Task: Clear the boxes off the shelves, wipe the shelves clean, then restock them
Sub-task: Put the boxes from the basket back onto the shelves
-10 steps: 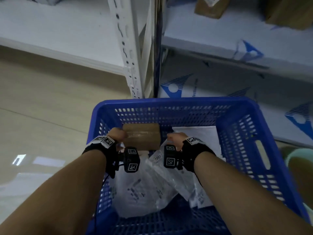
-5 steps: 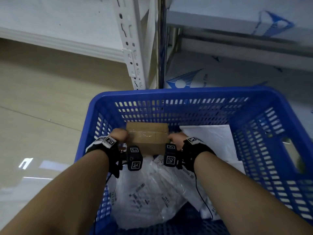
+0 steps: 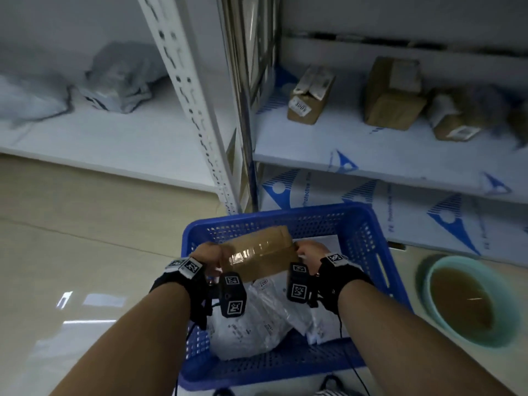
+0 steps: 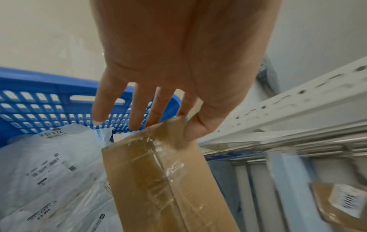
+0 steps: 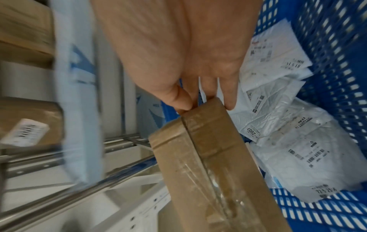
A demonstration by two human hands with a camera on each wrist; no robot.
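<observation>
A taped brown cardboard box (image 3: 260, 252) hangs above the blue plastic basket (image 3: 365, 224), held at both ends. My left hand (image 3: 207, 257) pinches its left end between thumb and fingers (image 4: 190, 130). My right hand (image 3: 310, 252) grips the right end, with thumb and fingers (image 5: 178, 102) at the box's corner (image 5: 200, 116). White plastic mail bags (image 3: 257, 318) lie in the basket under the box. The white shelf (image 3: 371, 150) ahead on the right carries brown boxes (image 3: 311, 95), (image 3: 394, 92), (image 3: 454, 121).
A white slotted upright (image 3: 194, 110) and a metal post (image 3: 245, 90) stand between two shelf bays. Grey bags (image 3: 120, 81) lie on the left shelf. A teal basin of brown water (image 3: 471, 301) sits on the floor right of the basket. Tiled floor (image 3: 71, 238) spreads to the left.
Both hands have lifted the box up out of the basket and tilted it. The head view has risen, so the shelf with boxes now shows.
</observation>
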